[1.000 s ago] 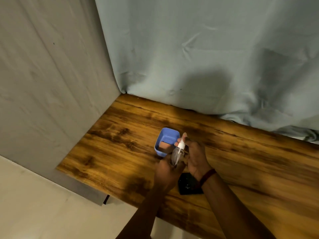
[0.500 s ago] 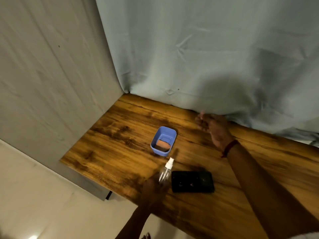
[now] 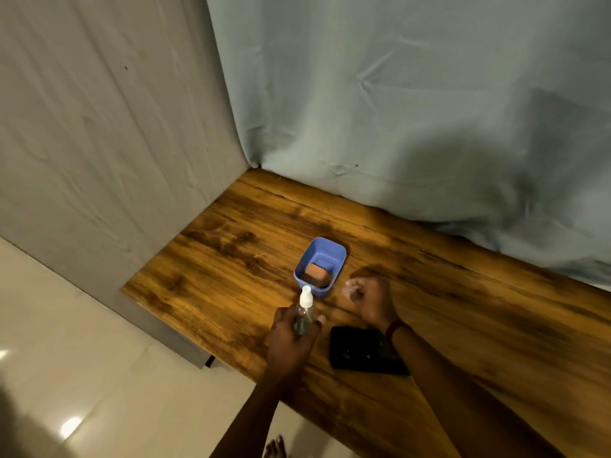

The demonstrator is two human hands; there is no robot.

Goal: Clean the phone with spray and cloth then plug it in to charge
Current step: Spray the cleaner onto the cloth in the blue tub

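My left hand grips the spray bottle upright beside the phone, ready to mist it. My right hand is curled, perhaps round something pale; I cannot tell.

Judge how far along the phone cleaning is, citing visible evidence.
Nothing looks finished: the phone lies on the table. In hand: the left hand grips the spray bottle; the right hand is curled near the blue tub. Left: spraying, wiping with the orange cloth in the tub, plugging in; no charger shows.
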